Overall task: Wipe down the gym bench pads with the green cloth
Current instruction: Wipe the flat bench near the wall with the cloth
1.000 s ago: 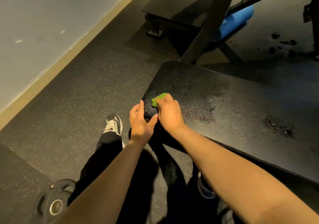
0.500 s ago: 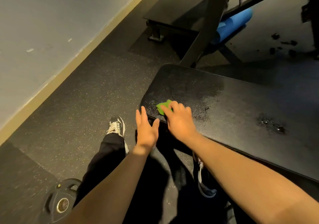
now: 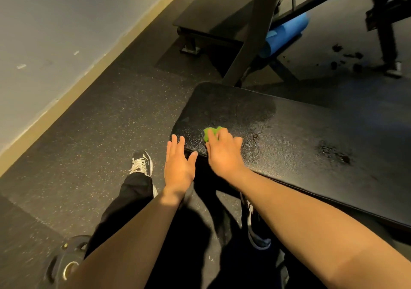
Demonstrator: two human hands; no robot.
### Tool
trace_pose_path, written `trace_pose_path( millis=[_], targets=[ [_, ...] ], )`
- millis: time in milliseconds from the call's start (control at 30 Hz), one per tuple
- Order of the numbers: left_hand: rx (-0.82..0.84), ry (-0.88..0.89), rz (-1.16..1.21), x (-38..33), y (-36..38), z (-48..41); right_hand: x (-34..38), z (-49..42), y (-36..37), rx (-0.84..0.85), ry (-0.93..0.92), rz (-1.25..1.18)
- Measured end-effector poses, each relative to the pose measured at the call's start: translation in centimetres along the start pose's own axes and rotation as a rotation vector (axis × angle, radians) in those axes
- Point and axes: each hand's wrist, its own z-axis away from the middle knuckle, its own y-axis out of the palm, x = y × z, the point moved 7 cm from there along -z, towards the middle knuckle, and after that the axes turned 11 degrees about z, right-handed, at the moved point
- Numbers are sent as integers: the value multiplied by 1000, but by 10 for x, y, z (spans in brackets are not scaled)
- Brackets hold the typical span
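Observation:
The black gym bench pad [image 3: 289, 133] runs from the centre to the right edge, with wet sheen near its left end. A small bunched green cloth [image 3: 210, 133] lies on the pad close to its near-left corner. My right hand [image 3: 224, 155] covers most of the cloth, fingers bent over it and pressing it down; only the cloth's far end shows. My left hand [image 3: 178, 164] is spread flat, fingers straight, its fingertips at the pad's near-left edge, holding nothing.
A dark wet patch [image 3: 333, 153] sits further right on the pad. Behind it stand a black frame post [image 3: 255, 33], a blue foam roller [image 3: 287, 35] and another black bench [image 3: 211, 21]. A weight plate [image 3: 64, 264] lies by my left leg. The wall runs along the left.
My right hand has slid the green cloth to the right along the pad's near edge. My left hand has come away from the right hand and straightened its fingers.

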Motion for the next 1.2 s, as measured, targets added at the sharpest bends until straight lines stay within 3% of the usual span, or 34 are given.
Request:
trace_pose_path(
  millis=[133, 267, 467, 633, 700, 867, 933, 1100, 1200],
  targets=[
    [13, -5, 16, 0, 1, 1, 33, -15, 14, 191, -217, -22],
    [-18, -74, -223, -14, 6, 7, 11, 2, 6, 192, -235, 12],
    [128, 43, -225, -56, 51, 37, -61, 49, -7, 90, -50, 68],
    [110, -2, -188, -61, 54, 33, -136, 50, -19, 38, 395, 32],
    [126, 38, -229, -62, 56, 23, -123, 43, -19, 20, 446, 33],
    [176, 9, -321, -61, 69, 16, -59, 21, -9, 91, -89, 35],
    [160, 40, -334, -60, 70, 18, -73, 9, -9, 65, -155, 86],
    [174, 49, -393, -48, 76, 11, -157, -32, -14, 18, 234, 126],
    [196, 22, -401, -44, 82, 5, -169, -37, -12, 6, 428, 126]
  ],
)
